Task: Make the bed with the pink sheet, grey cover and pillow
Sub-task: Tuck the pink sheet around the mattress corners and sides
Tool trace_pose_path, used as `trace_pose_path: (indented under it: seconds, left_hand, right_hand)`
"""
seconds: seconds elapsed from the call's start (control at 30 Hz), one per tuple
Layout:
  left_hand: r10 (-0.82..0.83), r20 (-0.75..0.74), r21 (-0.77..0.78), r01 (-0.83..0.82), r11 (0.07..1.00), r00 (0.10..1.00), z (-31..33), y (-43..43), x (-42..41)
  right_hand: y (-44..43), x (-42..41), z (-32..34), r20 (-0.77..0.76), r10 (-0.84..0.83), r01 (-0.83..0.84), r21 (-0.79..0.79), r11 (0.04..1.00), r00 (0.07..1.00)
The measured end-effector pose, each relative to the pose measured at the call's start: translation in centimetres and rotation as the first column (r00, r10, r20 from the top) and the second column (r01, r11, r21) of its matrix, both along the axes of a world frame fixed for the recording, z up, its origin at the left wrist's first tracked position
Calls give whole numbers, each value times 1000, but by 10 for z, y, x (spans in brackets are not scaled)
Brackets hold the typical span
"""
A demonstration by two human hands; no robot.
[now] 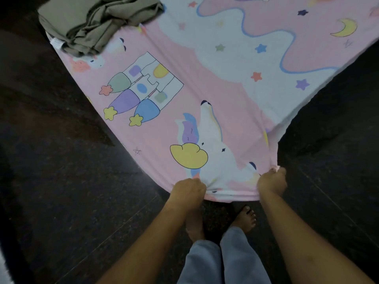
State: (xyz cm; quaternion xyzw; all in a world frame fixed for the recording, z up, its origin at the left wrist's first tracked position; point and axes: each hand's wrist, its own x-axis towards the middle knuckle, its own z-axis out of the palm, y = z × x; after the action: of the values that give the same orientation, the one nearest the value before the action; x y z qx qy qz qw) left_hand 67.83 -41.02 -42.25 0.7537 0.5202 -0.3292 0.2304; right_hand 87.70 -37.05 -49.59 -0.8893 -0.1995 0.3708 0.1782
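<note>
Down at the near edge of the pink sheet (205, 78), both fists are closed on cloth: the left hand (188, 190) bunches the hem, and the right hand (271, 181) grips the corner close by. It looks thin, soft and light, creasing towards each grip, so hem and corners are the places to hold (pull evenly, I'd judge). The grey cover (96, 23) lies folded and limp on the sheet's far left corner. No pillow or container shows.

No readable text anywhere. The pink sheet (184, 64) print is pictures only (stars, moon, castle, unicorn), no letters or digits. The small white tag (57, 42) just beside the folded grey cover (92, 21) is too blurred to read.
</note>
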Motion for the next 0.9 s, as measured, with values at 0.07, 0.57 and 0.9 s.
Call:
trace_pose_path:
  seconds: [0.07,0.57,0.9]
  left_hand:
    - [-4,-31,33,5,999,1000,-3,2,2]
    - [351,317,28,-378,925,881,-17,9,44]
    - [748,495,-302,-720,625,441,-62,4,79]
  right_hand:
    - [1,-1,-6,4,55,-55,-47,997,998]
    - [101,6,-18,-720,-185,253,-14,967,669]
    - [140,25,-22,-333,-319,429,343,836,887]
